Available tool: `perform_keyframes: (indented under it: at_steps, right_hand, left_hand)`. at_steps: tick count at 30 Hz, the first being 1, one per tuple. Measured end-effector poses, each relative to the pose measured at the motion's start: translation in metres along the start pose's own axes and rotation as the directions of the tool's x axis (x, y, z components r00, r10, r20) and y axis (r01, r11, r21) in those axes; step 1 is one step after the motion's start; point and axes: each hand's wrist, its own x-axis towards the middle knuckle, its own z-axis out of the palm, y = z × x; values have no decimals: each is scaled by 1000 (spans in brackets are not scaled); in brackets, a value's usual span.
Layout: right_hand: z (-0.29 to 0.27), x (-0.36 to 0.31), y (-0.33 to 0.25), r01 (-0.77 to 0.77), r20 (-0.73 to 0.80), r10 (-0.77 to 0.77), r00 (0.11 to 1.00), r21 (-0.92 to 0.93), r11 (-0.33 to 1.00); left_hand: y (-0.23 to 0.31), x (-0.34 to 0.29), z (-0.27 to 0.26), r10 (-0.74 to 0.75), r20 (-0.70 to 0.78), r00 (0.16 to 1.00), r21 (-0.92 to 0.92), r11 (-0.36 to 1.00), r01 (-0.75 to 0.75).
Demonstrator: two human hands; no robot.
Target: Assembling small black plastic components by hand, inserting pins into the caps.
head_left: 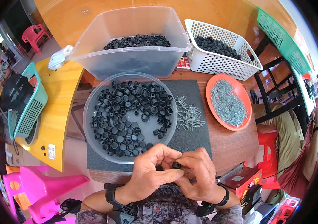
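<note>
A small round black plastic cap is pinched between my two hands, just past the near edge of the table. My left hand is closed, its thumb against the cap and its other fingers curled behind. From the other side, my right hand closes its fingertips on the same cap; whether a screw is also in them is hidden. Just ahead is a round clear tub of many such caps, resting on a dark grey mat. Loose silver screws lie on the mat beside the tub.
An orange plate heaped with screws stands at the right. Behind are a large translucent bin and a white perforated basket, both holding black parts. A yellow table and pink chair are left. Another person sits at the right.
</note>
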Motion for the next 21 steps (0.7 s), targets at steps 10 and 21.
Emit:
perform_keyframes:
  at_steps: [10,21]
  right_hand:
    - [8,5,4,14,-87,-26,996,-132,991]
    - [-5,22,9,59,-26,-66,997,-227,972]
  left_hand:
    - [-1,-3,3,26,11,1000,154,988,-28]
    - [29,-6,-28,282,-73,957,601,778,-183]
